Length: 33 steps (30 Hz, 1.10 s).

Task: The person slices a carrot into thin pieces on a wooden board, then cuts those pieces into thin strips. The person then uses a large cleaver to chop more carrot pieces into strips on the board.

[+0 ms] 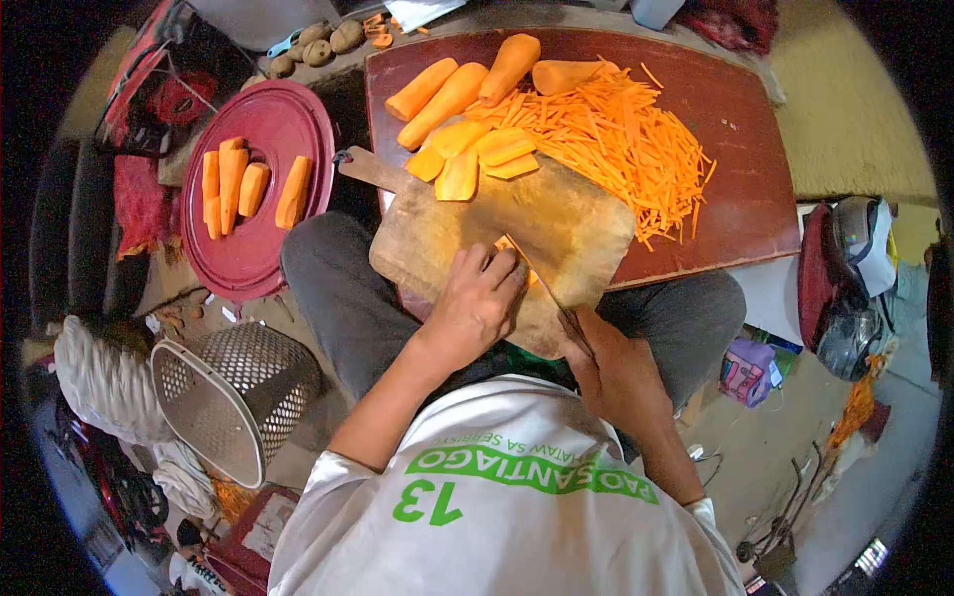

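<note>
- I am watching the left hand (477,298) holding its fingers bent and bunched together, pressing the carrot piece (506,244) against the chopping board (586,233).
- I am seeing the right hand (618,370) closing around the handle end of the knife (540,282), whose thin blade is slanting just beside the left fingertips, against the orange carrot.
- The chopping board is resting partly on the red-brown desk (740,189), its near part reaching out over the lap and its handle pointing off to the left.
- Flat carrot slices (457,175) are lying overlapped on the board's far left part.
- Behind them, peeled carrots (445,103) are sitting on the desk, one of them touching the large heap of carrot strips (621,124).
- That heap is spreading over the desk along the board's far right edge.
- To the left of the desk, I am seeing the round red tray (273,114) holding more carrots (254,189), near the left knee.
- A perforated basket (214,412) is leaning below that tray, and brown round vegetables (346,37) are lying beyond the desk's far left corner.
</note>
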Each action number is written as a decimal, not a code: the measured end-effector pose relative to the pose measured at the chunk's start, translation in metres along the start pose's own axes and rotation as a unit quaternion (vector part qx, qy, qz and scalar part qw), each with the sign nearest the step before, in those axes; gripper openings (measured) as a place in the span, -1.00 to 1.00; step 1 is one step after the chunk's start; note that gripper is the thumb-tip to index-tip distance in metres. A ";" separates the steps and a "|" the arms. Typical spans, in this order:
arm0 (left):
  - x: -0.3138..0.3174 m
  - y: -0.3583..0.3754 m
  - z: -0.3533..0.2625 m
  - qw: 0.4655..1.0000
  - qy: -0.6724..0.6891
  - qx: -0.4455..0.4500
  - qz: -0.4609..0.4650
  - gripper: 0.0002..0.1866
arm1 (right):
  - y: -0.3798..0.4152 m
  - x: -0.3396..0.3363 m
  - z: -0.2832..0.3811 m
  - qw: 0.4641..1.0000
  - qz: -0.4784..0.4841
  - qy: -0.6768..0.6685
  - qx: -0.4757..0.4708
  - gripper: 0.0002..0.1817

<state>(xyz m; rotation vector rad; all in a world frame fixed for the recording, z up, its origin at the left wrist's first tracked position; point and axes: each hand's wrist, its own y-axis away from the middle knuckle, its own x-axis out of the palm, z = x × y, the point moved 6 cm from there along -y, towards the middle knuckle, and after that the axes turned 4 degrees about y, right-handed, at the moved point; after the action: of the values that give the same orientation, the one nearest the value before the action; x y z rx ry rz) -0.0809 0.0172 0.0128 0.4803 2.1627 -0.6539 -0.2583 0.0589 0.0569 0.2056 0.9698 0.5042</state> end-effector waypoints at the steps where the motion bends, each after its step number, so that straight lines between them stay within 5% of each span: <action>1: 0.000 0.001 0.000 1.000 0.000 0.001 0.001 -0.54 | 0.009 -0.001 0.000 1.000 -0.013 -0.001 -0.003 -0.56; 13: 0.000 0.003 0.001 1.000 0.005 0.007 -0.012 -0.55 | 0.013 -0.005 0.009 0.998 -0.059 -0.010 -0.016 -0.75; 33: 0.003 0.002 -0.001 1.000 -0.013 0.014 -0.019 -0.73 | -0.019 0.010 -0.001 0.999 -0.034 0.010 -0.016 -0.66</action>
<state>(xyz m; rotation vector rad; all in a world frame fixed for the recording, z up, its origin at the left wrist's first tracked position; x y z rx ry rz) -0.0826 0.0193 0.0104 0.4431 2.1446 -0.7093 -0.2481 0.0474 0.0418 0.1386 0.9849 0.4587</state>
